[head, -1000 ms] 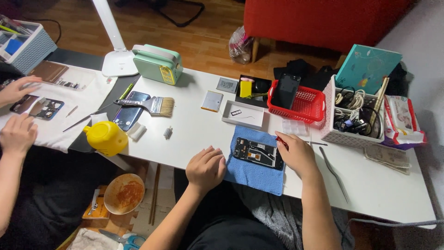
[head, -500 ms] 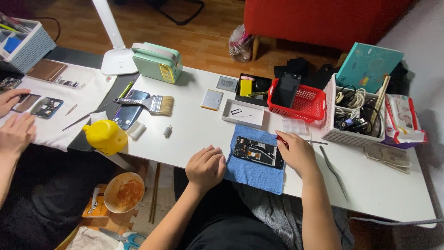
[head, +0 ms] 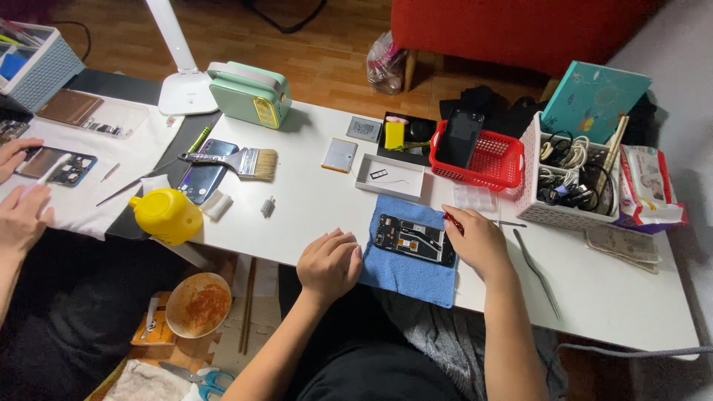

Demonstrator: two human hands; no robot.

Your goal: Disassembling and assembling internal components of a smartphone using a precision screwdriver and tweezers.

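Two hands sat at the near edge of the white table (head: 312,208), either side of an opened phone (head: 414,240) lying flat on a blue cloth (head: 408,271). Cloth probably there to stop the phone sliding and to catch small parts.

Left hand (head: 329,263) rested knuckles-up, fingers curled under, touching the cloth's left edge. Looked like it was pinning the cloth; couldn't tell if anything was inside the fist.

Right hand (head: 475,241) was closed narrow on a red-tipped tool (head: 450,219), tip at the phone's upper right corner. Most of the tool was hidden in the palm, so type unclear, likely a driver or pick.

Metal tweezers (head: 536,271) lay just right of that hand, within reach. White tray (head: 390,177) behind the cloth held a few tiny pieces, too small to identify. Red basket (head: 494,160) held an upright dark phone. White basket (head: 546,200) was full of cables.

Further left: brush (head: 234,158) across a blue phone (head: 202,174), yellow jug (head: 165,215) at the table edge, mint case (head: 249,93), lamp base (head: 180,89).

Another person's hands (head: 22,212) worked on a second opened phone (head: 56,165) at far left; both cut off by the frame edge, grip unreadable.

Phone's internals were too small to make out.
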